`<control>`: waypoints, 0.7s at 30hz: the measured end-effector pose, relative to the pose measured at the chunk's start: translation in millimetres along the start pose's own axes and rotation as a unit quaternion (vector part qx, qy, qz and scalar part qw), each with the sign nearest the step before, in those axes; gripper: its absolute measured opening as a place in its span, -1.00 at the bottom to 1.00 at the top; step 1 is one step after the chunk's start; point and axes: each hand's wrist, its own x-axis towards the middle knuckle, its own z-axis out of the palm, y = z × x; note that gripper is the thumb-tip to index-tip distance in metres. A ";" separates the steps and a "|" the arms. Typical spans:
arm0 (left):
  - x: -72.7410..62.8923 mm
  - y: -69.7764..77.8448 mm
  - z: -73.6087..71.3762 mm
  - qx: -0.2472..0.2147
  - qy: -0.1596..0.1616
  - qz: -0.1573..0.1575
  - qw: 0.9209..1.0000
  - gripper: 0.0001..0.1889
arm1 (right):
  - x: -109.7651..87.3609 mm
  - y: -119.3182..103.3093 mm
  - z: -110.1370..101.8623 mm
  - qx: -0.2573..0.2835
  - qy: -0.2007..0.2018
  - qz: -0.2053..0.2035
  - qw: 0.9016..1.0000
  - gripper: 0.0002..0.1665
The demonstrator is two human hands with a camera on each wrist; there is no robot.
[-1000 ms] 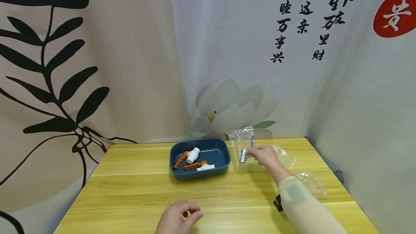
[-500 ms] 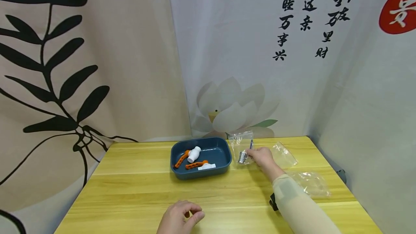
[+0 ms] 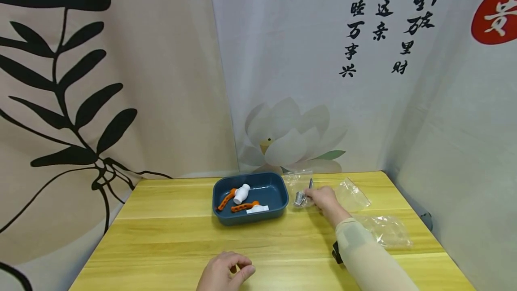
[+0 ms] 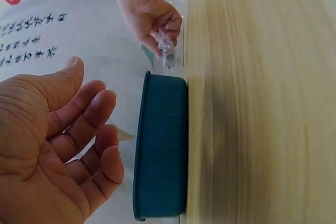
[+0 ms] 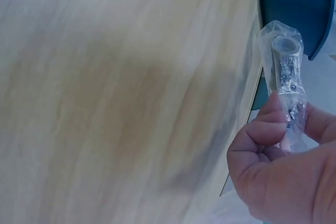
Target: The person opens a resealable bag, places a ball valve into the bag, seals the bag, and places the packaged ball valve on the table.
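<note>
At the back right of the table, my right hand (image 3: 328,200) pinches a clear plastic bag (image 3: 294,182) with a short silvery tube (image 3: 300,199) in it. In the right wrist view, thumb and fingers grip the bag below the tube (image 5: 289,72), whose round open end points away from the palm. Left of the bag stands a dark blue tray (image 3: 250,220). It holds two white valves with orange handles, one valve (image 3: 241,194) behind the other valve (image 3: 257,209). My left hand (image 3: 224,271) hovers near the front of the table, fingers loosely bent around nothing.
Two flat clear plastic bags lie on the right side: one bag (image 3: 353,193) just behind my right hand, another bag (image 3: 389,231) beside the forearm. A printed curtain (image 3: 291,80) hangs behind the wooden table (image 3: 161,237).
My right hand has lowered the bag with the tube toward the table beside the tray, and the bag's top has sunk from upright. The left hand stays nearly still.
</note>
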 end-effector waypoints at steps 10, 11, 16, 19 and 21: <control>0.3 -0.5 0.8 -0.008 -0.009 0.001 1.000 -0.83 | 6.2 8.0 4.7 -0.007 -0.001 0.007 1.000 -0.65; 0.3 -0.8 0.9 -0.009 -0.010 0.000 1.000 -0.83 | 6.6 8.8 4.9 -0.009 0.000 0.008 1.000 -0.65; 0.9 -2.0 0.6 -0.014 -0.019 -0.004 1.000 -0.83 | 7.1 9.9 6.0 -0.018 0.007 0.010 1.000 -0.64; 1.3 -2.7 0.4 -0.014 -0.024 -0.004 1.000 -0.82 | 7.7 9.8 7.1 -0.025 0.013 0.003 1.000 -0.64; 1.3 -3.2 0.5 -0.015 -0.027 -0.003 1.000 -0.82 | 9.2 10.6 7.8 -0.034 0.018 -0.004 0.999 -0.64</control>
